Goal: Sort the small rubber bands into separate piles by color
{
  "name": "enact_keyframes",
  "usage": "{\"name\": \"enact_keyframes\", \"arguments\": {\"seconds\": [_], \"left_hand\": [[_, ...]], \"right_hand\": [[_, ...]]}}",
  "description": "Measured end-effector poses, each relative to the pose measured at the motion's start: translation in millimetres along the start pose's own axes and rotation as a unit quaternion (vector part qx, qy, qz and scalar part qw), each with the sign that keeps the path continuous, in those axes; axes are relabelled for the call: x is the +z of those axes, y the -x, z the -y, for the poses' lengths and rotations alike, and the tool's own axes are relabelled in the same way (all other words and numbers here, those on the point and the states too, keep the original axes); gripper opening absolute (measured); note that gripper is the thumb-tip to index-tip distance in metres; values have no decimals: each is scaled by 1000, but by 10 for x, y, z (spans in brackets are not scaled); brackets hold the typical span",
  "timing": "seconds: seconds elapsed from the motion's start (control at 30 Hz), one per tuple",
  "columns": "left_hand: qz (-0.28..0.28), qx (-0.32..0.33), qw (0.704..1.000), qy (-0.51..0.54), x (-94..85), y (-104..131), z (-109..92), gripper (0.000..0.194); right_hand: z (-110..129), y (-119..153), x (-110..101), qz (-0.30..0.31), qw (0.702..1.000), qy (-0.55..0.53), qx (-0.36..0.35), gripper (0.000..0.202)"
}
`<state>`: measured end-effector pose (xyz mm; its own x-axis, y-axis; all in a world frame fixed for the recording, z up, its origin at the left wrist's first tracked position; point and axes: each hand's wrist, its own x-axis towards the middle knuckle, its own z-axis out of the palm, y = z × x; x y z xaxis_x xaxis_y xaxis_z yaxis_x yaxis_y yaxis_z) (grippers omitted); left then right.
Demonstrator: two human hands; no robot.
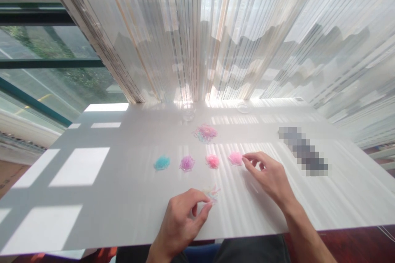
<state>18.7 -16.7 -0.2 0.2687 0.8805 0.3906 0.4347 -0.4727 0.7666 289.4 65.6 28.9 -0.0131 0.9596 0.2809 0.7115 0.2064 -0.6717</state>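
Note:
Four separate small heaps of thin, translucent loop-like pieces lie in a row on the white table (pixel 123 197): a turquoise heap (pixel 162 162), a purple heap (pixel 187 163), a coral-pink heap (pixel 212 161) and a light-pink heap (pixel 235 158). Behind them is a larger heap of mixed colours (pixel 206 132). My left hand (pixel 187 218) pinches at the edge of a small pale mixed heap (pixel 212 192) close to me. At the right side of the light-pink heap, my right hand (pixel 267 172) has thumb and forefinger together. What either pinch holds is too small to make out.
Two clear round dishes, one a taller clear container (pixel 188 111) and one a flat clear lid (pixel 243 108), stand by the back edge. A blurred dark oblong (pixel 304 150) lies at the right. Striped curtains (pixel 191 33) hang behind; a window (pixel 55 49) is at left.

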Motion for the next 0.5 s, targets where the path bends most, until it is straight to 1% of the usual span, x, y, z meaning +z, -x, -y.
{"name": "enact_keyframes", "arguments": {"seconds": [0.1,0.17,0.27,0.37,0.5], "left_hand": [[1,0,1000,-3,0,-3,-3,7],[3,4,1000,-6,-2,-15,-9,8],[4,10,1000,-10,-10,-39,-16,9],[5,19,1000,-11,-16,-55,-20,9],[5,29,999,-13,-21,-56,-20,10]], "right_hand": [[-5,-87,-76,26,999,1,34,30],[-6,-141,-128,47,998,9,43,33],[-3,-218,-198,96,994,27,40,34],[3,-310,-262,147,988,41,34,30],[-4,-534,-357,205,977,51,6,29]]}}
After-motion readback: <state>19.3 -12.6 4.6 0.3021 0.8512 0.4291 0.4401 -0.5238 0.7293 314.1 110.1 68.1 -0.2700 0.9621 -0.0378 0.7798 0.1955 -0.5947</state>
